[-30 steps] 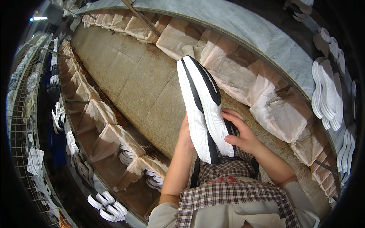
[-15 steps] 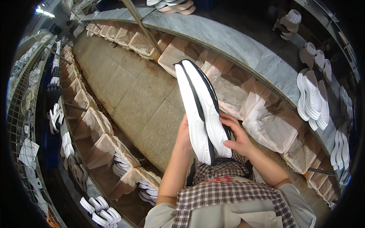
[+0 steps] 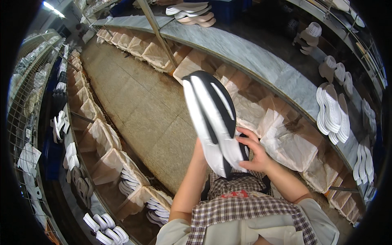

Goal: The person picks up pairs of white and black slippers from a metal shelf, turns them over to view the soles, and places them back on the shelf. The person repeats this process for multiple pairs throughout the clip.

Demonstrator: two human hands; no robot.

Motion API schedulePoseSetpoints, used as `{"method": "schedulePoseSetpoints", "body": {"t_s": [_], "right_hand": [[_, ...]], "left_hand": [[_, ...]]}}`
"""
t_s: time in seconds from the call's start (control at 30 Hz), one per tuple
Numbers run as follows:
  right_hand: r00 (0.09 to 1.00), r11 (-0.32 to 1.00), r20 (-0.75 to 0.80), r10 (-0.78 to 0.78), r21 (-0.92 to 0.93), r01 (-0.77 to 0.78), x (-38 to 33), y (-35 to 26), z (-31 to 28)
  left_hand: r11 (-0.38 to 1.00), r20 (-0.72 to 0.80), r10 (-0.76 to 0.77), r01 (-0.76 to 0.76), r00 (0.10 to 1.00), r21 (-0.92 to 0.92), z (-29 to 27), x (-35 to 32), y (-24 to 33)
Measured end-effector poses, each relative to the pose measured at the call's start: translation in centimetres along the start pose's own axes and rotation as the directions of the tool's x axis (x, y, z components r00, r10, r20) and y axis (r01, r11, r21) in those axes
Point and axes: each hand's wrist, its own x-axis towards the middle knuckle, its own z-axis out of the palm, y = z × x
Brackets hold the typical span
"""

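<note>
In front of me I hold a pair of shoe soles point(image 3: 212, 122), white along the sides with black parts, side by side and blurred by motion. My left hand point(image 3: 200, 150) supports them from the left, its fingers hidden behind them. My right hand point(image 3: 255, 152) grips the right-hand sole near its lower end, thumb and fingers curled at its edge. Black shows along the upper right face, with a white streak on it.
Lined bins point(image 3: 139, 49) run below a marble-like counter point(image 3: 261, 61) on the right. Stacked white soles point(image 3: 328, 110) stand on it. More bins point(image 3: 108, 134) and white soles point(image 3: 107, 226) line the left. Between them lies the floor point(image 3: 139, 102); a metal post point(image 3: 157, 32) rises at the right-hand counter.
The soles have turned in my hands, so more of the black face on the right shows. My right hand has shifted slightly down along the edge.
</note>
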Motion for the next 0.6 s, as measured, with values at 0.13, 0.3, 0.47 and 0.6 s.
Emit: {"method": "schedulePoseSetpoints", "body": {"t_s": [0.13, 0.3, 0.47, 0.6], "right_hand": [[0.978, 0.979, 0.205, 0.047, -0.202, -0.005, 1.9, -3.0, -1.0], [0.980, 0.999, 0.201, -0.004, 0.035, -0.004, 4.4, -4.6, -0.8], [0.982, 0.998, 0.190, 0.015, 0.054, -0.025, 4.6, -4.5, -0.3], [0.984, 0.991, 0.163, 0.068, 0.106, -0.086, 4.8, -4.9, -0.3]], "left_hand": [[0.854, 0.230, -0.295, 0.363, 0.928, -0.372, -0.6, 0.0, -0.3], [0.831, 0.332, -0.187, 0.329, 0.925, -0.449, 0.2, -0.2, 0.4], [0.847, 0.366, -0.121, 0.288, 0.923, -0.446, 1.3, -0.4, 0.9], [0.854, 0.364, -0.191, 0.337, 0.912, -0.396, 1.5, -1.0, 1.3]]}}
